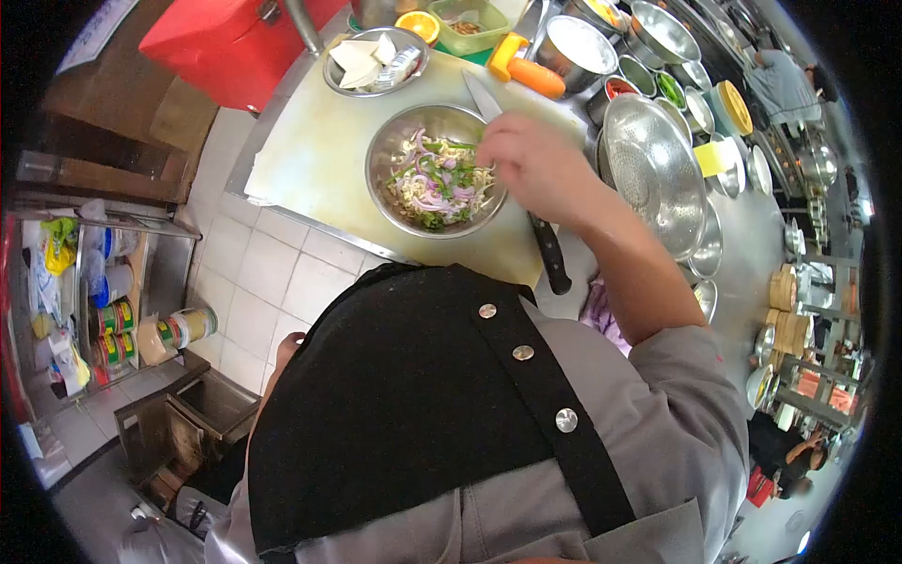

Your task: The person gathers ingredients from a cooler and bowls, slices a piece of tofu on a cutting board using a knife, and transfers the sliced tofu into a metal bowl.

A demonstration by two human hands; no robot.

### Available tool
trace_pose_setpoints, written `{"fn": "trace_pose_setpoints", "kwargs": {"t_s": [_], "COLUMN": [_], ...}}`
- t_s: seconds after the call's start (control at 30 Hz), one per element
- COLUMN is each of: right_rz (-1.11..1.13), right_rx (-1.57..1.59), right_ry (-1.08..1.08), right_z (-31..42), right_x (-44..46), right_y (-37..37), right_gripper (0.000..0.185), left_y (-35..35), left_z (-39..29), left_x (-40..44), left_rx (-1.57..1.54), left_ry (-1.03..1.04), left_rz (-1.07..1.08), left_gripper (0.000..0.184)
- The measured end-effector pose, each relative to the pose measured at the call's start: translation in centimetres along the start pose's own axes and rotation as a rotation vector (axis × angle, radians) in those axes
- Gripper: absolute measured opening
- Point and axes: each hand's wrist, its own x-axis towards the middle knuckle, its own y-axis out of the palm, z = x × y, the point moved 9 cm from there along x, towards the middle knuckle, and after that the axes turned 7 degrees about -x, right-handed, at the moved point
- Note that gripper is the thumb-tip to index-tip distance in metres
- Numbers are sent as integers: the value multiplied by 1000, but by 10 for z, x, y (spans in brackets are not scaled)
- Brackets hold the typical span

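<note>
A steel mixing bowl (376, 193) stands on the cutting board, holding sliced red onion, green herbs and pale shredded bits (442, 183). Over the bowl's right rim, my right hand (534, 169) has its fingers bent and pressed together; whatever may be in them is hidden. Beneath that hand a knife with a black handle (551, 252) lies across the board, its blade tip showing beyond the knuckles. Only a small part of my left hand (290, 346) shows, low at my side past the apron's edge, with its fingers mostly hidden.
The cutting board (310, 141) reaches the counter's edge. Behind the bowl are a dish of white pieces (362, 66), a halved orange (418, 26) and a carrot (536, 78). A large perforated steel colander (655, 169) and several metal containers crowd the right. Other people stand farther off.
</note>
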Motion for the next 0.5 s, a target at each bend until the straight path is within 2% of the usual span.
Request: {"fn": "trace_pose_setpoints", "kwargs": {"t_s": [0.07, 0.17, 0.2, 0.27, 0.3, 0.33, 0.43, 0.5], "right_rz": [-67, -283, -256, 113, 293, 349, 53, 68], "right_rx": [69, 164, 215, 315, 392, 391, 194, 43], "right_ry": [106, 203, 246, 431, 509, 522, 686, 960], "right_z": [-3, -6, -5, -12, -9, -6, -25, -38], "right_x": [-8, -38, -48, -91, -112, -135, -219, -262], "right_y": [-21, -45, -47, -37, -27, -25, -20, -23], "right_gripper": [23, 11, 16, 20, 22, 21, 16, 15], "left_y": [-8, -8, -22, -30, -33, -35, -41, -46], "left_z": [-9, -24, -8, -2, -20, -20, -38, -47], "left_x": [0, 2, 32, 64, 59, 64, 66, 67], "left_rx": [100, 152, 140, 175, 248, 306, 418, 495], "left_ry": [38, 251, 227, 166, 145, 128, 131, 150], "left_rz": [-38, -5, -14, 0, 8, 20, 26, 30], "left_gripper": [53, 49, 48, 46, 45, 44, 41, 39]}}
